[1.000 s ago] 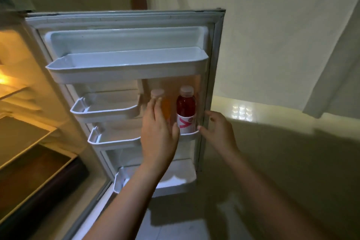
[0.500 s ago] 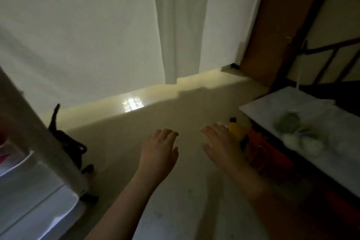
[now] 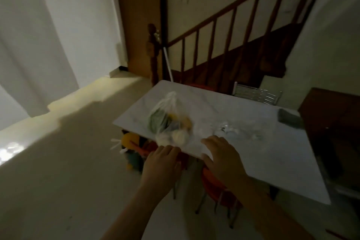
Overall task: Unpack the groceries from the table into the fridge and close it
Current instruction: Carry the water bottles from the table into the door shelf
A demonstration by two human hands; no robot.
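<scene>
A clear plastic bag of groceries sits near the left front corner of the white table; green, yellow and pale round items show through it, blurred. My left hand hovers just short of the table's edge below the bag, fingers apart, holding nothing. My right hand is over the table's front edge to the right of the bag, open and empty. A crumpled clear wrapper lies further right on the table. The fridge is out of view.
A red stool with metal legs and colourful toys sit under the table. A dark cabinet stands at the right, a wooden stair railing behind, and a dark object lies at the table's far right.
My view has swung from the open fridge door with two bottles round to the table. Both hands left the door shelf and now reach near the grocery bag.
</scene>
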